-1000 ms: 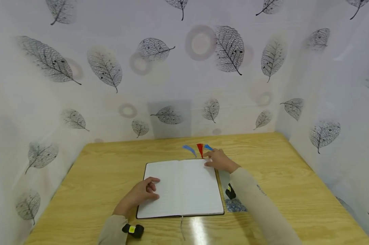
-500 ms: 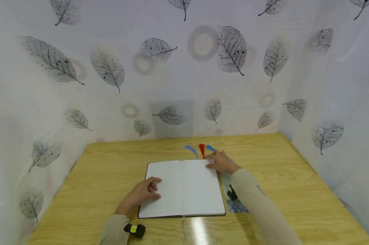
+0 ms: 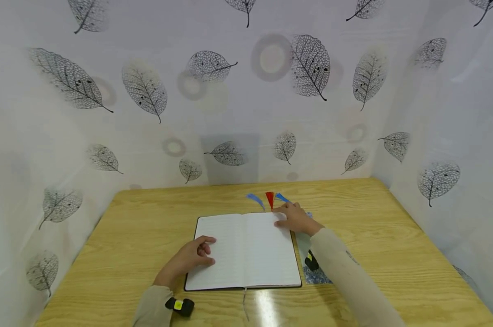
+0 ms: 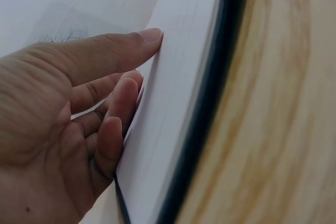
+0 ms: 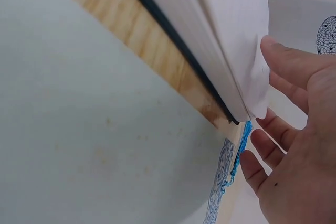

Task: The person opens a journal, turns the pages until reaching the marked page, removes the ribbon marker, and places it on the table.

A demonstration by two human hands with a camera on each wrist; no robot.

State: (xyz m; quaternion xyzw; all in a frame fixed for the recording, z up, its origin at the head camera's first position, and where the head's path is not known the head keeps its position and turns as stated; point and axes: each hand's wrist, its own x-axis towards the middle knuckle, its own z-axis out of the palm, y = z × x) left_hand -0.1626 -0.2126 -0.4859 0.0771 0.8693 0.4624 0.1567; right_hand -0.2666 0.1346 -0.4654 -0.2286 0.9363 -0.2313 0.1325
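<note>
A notebook [image 3: 266, 254] with lined white pages and a dark cover lies open on the wooden table. On its left page rests my left hand [image 3: 187, 258]: thumb and index finger touch the paper, the other fingers bend loosely. My right hand [image 3: 296, 219] is at the top right corner, its thumb against the right page [image 5: 239, 40] and its relaxed fingers by the top edge. Beyond that edge lie a red tassel [image 3: 269, 199], a violet-blue tassel [image 3: 255, 198] and a bright blue tassel [image 3: 281, 197]. Whatever they are attached to is mostly hidden by the notebook.
A pale sheet with a blue patterned border [image 3: 317, 275] lies right of the notebook, partly under my right forearm. A thin ribbon [image 3: 245, 302] trails from the notebook's lower edge. White curtains with leaf prints [image 3: 230, 109] stand behind the table [image 3: 148, 213] and at both sides.
The whole view has shifted slightly. My right hand has moved a little lower and nearer at the page corner. My left hand stays on the left page, and the notebook remains in place.
</note>
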